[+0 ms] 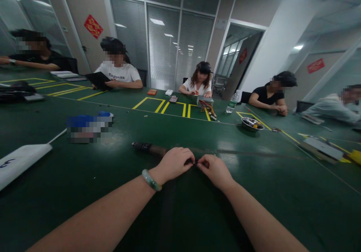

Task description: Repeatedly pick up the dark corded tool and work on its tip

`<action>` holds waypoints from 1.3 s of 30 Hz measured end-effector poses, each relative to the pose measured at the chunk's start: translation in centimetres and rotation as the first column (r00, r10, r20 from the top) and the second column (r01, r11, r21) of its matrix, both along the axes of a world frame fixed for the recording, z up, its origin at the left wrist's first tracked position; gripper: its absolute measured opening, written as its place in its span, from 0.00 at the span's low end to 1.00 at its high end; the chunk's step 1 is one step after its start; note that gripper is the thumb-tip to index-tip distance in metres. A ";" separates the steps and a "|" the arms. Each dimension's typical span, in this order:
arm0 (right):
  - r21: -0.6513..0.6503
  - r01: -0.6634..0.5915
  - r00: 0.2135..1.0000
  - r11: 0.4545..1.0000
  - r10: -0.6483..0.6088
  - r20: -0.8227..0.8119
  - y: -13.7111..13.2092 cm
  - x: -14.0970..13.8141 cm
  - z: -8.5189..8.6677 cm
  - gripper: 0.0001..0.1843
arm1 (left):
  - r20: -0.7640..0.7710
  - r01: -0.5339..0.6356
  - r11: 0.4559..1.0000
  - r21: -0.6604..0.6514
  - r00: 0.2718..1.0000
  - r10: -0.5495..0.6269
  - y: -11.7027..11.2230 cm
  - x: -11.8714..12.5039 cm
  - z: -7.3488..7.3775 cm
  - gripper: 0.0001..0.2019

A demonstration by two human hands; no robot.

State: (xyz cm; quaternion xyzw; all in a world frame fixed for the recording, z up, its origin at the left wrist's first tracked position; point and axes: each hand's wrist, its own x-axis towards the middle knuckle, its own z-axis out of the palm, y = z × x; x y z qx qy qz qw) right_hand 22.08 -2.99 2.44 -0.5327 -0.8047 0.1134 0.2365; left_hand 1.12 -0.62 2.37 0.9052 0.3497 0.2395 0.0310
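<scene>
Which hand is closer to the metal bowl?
Right. The right hand is nearer, left of and in front of the metal bowl; the left hand lies farther left, both pinching one small part.

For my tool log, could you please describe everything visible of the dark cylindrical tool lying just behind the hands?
The dark cylindrical tool lies flat on the green table, lengthwise left to right. Its left end is black and looks ribbed; the body looks duller, brownish. The left hand hides its right end; whether they touch is unclear.
</scene>
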 end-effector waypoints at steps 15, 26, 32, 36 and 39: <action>-0.023 0.061 0.998 0.998 -0.061 -0.001 0.2 -0.1 -0.6 0.01 | 0.031 -0.011 1.000 -0.021 0.999 0.012 -0.1 0.1 0.2 0.03; 0.147 0.031 0.985 0.989 -0.055 0.163 -0.1 -0.7 -0.6 0.03 | 0.023 -0.032 0.999 -0.007 0.999 0.032 -0.2 0.2 0.2 0.05; 0.285 -0.001 0.953 0.959 -0.085 0.290 -0.7 -1.2 0.0 0.03 | 0.012 -0.028 1.000 -0.011 1.000 0.028 -0.2 0.0 0.2 0.04; 0.332 -0.041 0.927 0.943 -0.088 0.363 -0.9 -1.4 0.2 0.02 | 0.013 -0.038 0.999 -0.013 0.999 0.038 -0.3 -0.1 0.2 0.05; 0.336 -0.063 0.914 0.940 -0.080 0.397 -0.9 -1.5 0.1 0.05 | 0.013 -0.029 0.999 -0.015 0.999 0.030 -0.4 -0.2 0.3 0.06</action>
